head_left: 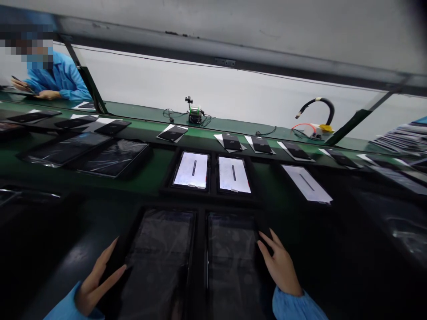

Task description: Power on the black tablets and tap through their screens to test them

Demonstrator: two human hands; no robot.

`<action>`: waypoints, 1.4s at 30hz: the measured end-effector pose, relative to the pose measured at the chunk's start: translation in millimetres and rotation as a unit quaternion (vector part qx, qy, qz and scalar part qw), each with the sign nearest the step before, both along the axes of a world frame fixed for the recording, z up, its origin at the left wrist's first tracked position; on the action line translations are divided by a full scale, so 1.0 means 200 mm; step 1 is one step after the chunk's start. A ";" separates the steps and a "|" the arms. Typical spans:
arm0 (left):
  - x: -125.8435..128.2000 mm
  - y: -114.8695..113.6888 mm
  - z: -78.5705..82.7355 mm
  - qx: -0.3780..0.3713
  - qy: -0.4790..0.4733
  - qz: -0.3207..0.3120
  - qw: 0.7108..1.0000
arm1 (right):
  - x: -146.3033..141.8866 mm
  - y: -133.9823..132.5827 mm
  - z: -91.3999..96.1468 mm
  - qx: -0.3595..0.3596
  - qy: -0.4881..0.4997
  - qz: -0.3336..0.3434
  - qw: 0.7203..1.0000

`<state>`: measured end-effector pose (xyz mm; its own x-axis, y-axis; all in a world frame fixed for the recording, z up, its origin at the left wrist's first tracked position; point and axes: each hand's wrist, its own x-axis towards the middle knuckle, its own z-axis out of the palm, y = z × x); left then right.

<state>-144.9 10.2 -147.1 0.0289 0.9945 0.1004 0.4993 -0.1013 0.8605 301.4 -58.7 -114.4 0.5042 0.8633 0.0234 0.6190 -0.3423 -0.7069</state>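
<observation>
A black two-slot tray (199, 249) lies right in front of me with two dark, film-covered panels (156, 262) in it. My left hand (96, 280) rests on the tray's left edge, fingers spread. My right hand (278, 262) touches the tray's right edge, fingers apart. Neither hand grips anything. Beyond it sits a second black tray (210, 189) holding two panels with white sheets (191, 170) on them.
The green conveyor belt (147, 178) carries more trays (83, 153), a loose white sheet (307, 183) and a row of small black parts (231, 142) on paper. A small fixture (194, 113) and a black hose (316, 106) stand at the back. A person in blue (56, 78) works at the far left.
</observation>
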 end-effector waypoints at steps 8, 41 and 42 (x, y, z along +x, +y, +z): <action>-0.03 -0.01 0.00 -0.023 -0.030 0.004 0.999 | 0.01 -0.05 -0.01 0.000 -0.002 -0.024 1.000; 0.12 -0.01 0.19 0.003 0.321 0.013 0.947 | -0.50 -0.23 0.14 0.083 -0.381 0.345 0.853; 0.12 -0.01 0.19 -0.001 0.315 0.013 0.949 | -0.47 -0.25 0.13 0.066 -0.397 0.321 0.857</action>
<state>-121.8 7.9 -109.2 0.0577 0.9959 0.0698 0.9172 -0.0805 0.3902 208.3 -109.7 -88.9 -0.2949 0.9199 0.2585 0.9536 0.3006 0.0184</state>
